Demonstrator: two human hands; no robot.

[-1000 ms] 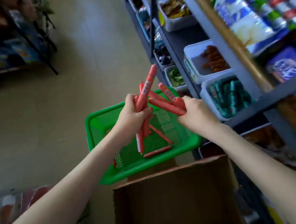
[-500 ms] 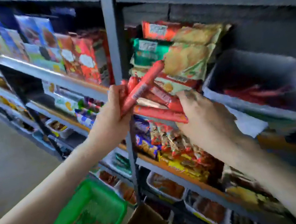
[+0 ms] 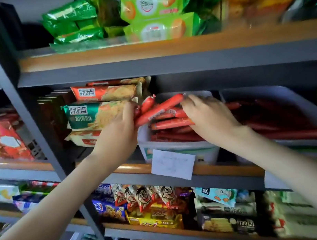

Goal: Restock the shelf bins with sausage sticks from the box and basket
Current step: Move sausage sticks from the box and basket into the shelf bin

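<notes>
Left hand (image 3: 118,130): fingers wrapped round the near ends of a bundle of red sausage sticks (image 3: 160,107), held fanned above the left rim of a white bin (image 3: 178,149)

Right hand (image 3: 208,116): curled over the far ends of the same bundle, knuckles above the bin; the two hands stood apart, joined only by the sticks between them

White bin: on the middle shelf (image 3: 222,166), already part-filled with like sticks lying flat; the lowest of the bundle appeared to touch that pile

Step, as I judged it: a handful being set into the bin. Box and basket were out of sight from where I stood

Next move, by my reckoning: lower the bundle level, lay it lengthwise with the sticks beneath, and free both hands together so none rolls over the front wall

Grey bin (image 3: 284,88): just beside, to the right, holding longer, darker sticks

Writing: paper slip (image 3: 173,163) on the white bin's front, marks too faint to read; biscuit packs (image 3: 99,112) left of the bin, "好吃点"; boxes (image 3: 230,222) on the shelf below, "Franzzi"; green packs (image 3: 152,1) on the top shelf, print too small to make out
</notes>
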